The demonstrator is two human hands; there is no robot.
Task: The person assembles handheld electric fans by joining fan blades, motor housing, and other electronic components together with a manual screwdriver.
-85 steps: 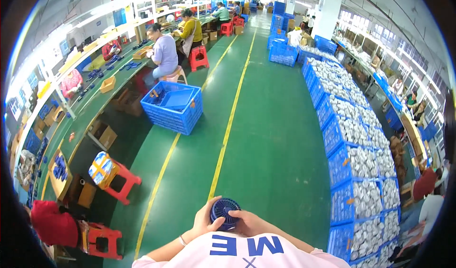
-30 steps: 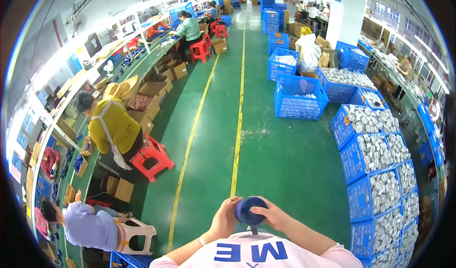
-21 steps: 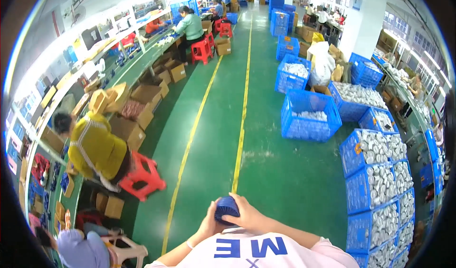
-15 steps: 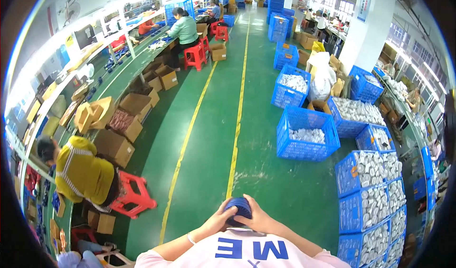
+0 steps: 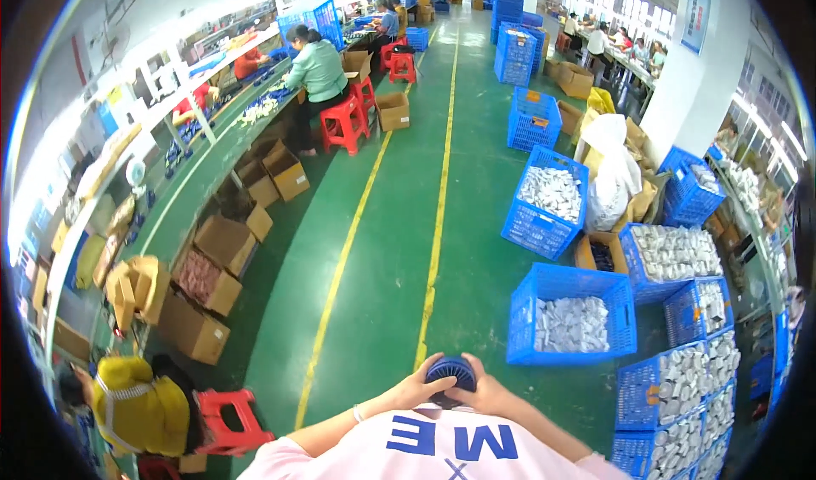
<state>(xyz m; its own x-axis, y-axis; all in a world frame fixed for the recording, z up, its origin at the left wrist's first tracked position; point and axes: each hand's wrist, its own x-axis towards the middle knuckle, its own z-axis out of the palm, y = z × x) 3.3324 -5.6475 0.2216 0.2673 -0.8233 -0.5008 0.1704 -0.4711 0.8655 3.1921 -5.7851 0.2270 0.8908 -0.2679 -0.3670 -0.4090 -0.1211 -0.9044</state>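
Observation:
Close in front of my chest I hold a dark blue, round thing with radial slats [image 5: 454, 368], like the head of a small fan. My left hand [image 5: 420, 388] is closed around its left side, the thumb lying across the lower front. Around the right side, my right hand [image 5: 487, 391] is closed too, fingers near the upper edge. The slatted face shows between the hands; its underside and whatever lies below it are hidden by my hands and pink shirt.
A green aisle floor [image 5: 382, 259] with yellow lines runs ahead. Blue crates [image 5: 571, 352] of small silvery parts stand along the right, by a white pillar [image 5: 693, 63]. On the left, a person in yellow [image 5: 140, 403] and a red stool [image 5: 234, 425] sit beside a long workbench with cardboard boxes [image 5: 194, 327].
The crates, stool and seated person have come nearer as I moved forward along the aisle. The round blue thing has turned, so its slatted face shows more; both hands stay on it.

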